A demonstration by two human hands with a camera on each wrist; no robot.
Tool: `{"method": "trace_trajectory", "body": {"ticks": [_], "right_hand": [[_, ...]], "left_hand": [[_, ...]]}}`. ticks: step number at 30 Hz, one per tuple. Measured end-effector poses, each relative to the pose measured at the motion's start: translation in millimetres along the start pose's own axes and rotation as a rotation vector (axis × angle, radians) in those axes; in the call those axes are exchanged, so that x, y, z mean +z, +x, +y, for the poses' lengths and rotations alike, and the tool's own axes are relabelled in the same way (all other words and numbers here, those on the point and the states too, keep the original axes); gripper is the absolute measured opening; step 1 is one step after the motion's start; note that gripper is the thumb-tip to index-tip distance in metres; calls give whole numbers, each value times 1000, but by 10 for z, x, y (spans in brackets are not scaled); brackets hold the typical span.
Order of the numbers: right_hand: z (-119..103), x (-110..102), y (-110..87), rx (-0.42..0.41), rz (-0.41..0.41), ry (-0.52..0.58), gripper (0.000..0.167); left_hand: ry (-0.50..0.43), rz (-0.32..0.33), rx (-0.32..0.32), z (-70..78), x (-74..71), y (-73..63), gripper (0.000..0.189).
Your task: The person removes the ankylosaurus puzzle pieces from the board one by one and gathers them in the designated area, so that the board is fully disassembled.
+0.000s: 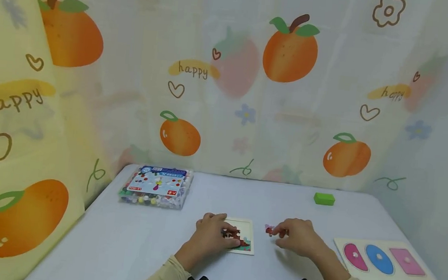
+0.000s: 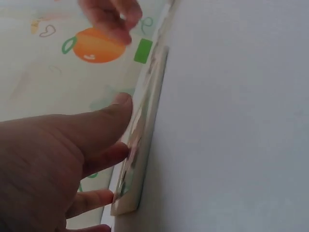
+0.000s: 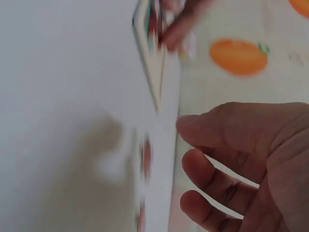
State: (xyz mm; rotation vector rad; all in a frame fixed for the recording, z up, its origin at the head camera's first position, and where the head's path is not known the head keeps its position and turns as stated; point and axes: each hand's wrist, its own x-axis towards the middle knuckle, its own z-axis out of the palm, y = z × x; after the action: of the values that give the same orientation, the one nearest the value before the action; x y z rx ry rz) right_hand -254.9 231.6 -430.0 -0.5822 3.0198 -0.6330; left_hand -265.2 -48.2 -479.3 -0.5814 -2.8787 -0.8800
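My left hand (image 1: 213,231) rests over a small jigsaw puzzle board (image 1: 245,225) with a pale frame. Its thumb and fingertips touch the brown and teal puzzle pieces (image 1: 244,244) laid in the lower part; the hand covers the board's left side. In the left wrist view the board (image 2: 149,130) appears nearly edge-on beside the fingertips. To the right, my right hand (image 1: 299,236) hovers above the table with loosely bent fingers and nothing between them. Close by its fingertips lies a red and pink loose puzzle piece (image 1: 269,230). Two loose pieces (image 3: 147,157) show blurred in the right wrist view.
A clear plastic box (image 1: 156,186) with a printed label and colourful small parts sits at the back left of the white table (image 1: 118,246). A green block (image 1: 324,199) lies at the back right. At the right edge is a shape board (image 1: 373,277) with knobbed colourful shapes.
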Motion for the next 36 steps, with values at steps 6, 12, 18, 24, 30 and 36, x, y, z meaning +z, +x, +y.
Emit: {"method": "trace_trajectory", "body": {"ticks": [6, 12, 18, 24, 30, 36], "right_hand": [[-446, 342, 386, -113, -37, -30, 11], [-577, 519, 614, -130, -36, -99, 7], [-573, 578, 603, -130, -27, -141, 5], [-561, 495, 517, -147, 13, -154, 8], [-358, 185, 351, -80, -72, -56, 6], [136, -86, 20, -39, -161, -19, 14]], "left_hand": [[25, -5, -7, -18, -27, 18, 38], [19, -9, -12, -10, -32, 17, 36], [32, -45, -35, 15, 1, -6, 36], [94, -47, -12, 24, 45, 8, 38], [112, -22, -20, -15, 23, 7, 39], [116, 11, -20, -79, 19, -4, 40]]}}
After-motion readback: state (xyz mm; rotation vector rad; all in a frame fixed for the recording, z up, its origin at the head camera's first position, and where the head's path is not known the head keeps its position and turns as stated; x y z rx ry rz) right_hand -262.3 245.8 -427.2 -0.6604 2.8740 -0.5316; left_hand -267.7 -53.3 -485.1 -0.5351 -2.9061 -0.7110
